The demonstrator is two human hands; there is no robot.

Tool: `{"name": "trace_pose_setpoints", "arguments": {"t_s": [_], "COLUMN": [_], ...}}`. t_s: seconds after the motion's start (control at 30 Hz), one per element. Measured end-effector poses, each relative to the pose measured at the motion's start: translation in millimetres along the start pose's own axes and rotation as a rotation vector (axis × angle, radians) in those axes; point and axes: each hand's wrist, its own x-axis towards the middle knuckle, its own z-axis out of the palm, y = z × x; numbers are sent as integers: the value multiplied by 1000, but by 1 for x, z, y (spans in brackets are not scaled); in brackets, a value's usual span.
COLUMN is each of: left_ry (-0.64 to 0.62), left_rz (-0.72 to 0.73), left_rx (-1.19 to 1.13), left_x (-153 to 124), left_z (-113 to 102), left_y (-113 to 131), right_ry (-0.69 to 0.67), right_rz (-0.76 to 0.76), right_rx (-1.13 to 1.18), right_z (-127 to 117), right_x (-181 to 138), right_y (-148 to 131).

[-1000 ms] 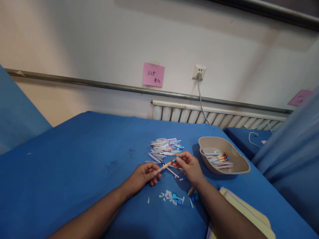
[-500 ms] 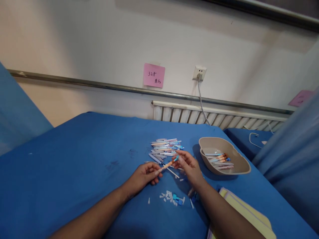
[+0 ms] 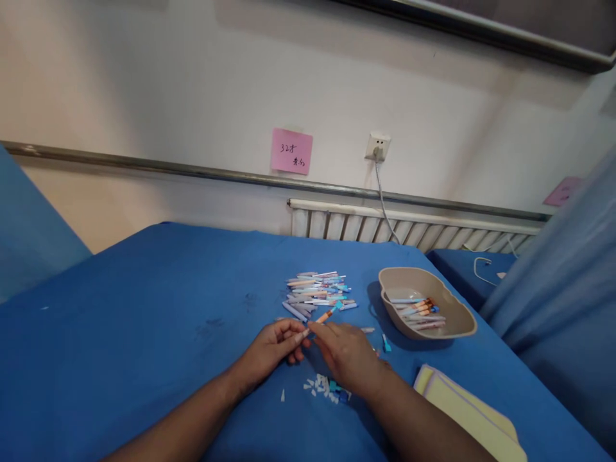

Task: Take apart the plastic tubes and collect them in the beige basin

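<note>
My left hand pinches the near end of a thin orange pen with a light blue tip, held slanting up to the right above the blue table. My right hand lies palm down beside it, its fingers closed on the pen's near end where the two hands meet. Just beyond the hands lies a pile of several pastel pens. Small white and blue caps are scattered under my right wrist. One loose blue cap lies to the right.
A beige tray holding several pens stands at the right. A yellow folded cloth lies at the near right edge. A radiator, a wall socket with a cable and a pink note are behind. Blue fabric hangs at both sides.
My right hand has slid from the pen's far blue tip down to its near end, next to the left hand. The view shifted slightly.
</note>
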Motion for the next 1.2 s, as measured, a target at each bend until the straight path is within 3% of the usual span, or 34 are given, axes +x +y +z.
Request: {"name": "trace_pose_setpoints", "arguments": {"t_s": [0.17, 0.3, 0.37, 0.5, 0.57, 0.67, 0.8, 0.97, 1.2], "left_ry": [-11, -16, -20, -30, -48, -77, -91, -40, -1], "left_rz": [-42, -38, -26, -13, -20, -43, -61, -93, 4], "left_rx": [-6, -12, -11, -32, -37, -31, -29, -31, 175], "left_x": [-2, -1, -1, -2, -4, -6, -9, -15, -17], "left_z": [5, 8, 8, 9, 11, 15, 20, 29, 39], "left_y": [3, 5, 6, 4, 2, 1, 3, 4, 3], "right_ry": [-16, 41, 143, 507, 622, 599, 509, 516, 512], "right_rz": [-55, -11, 102, 560, 710, 736, 701, 689, 734], "right_rx": [-166, -92, 87, 735, 989, 1143, 1163, 1191, 1233], "right_z": [-6, -10, -8, -5, -5, -8, -7, -1, 0], "right_x": [5, 4, 2, 1, 1, 0, -4, -3, 3], "right_y": [-4, -9, -11, -10, -6, 1, 9, 12, 9]}}
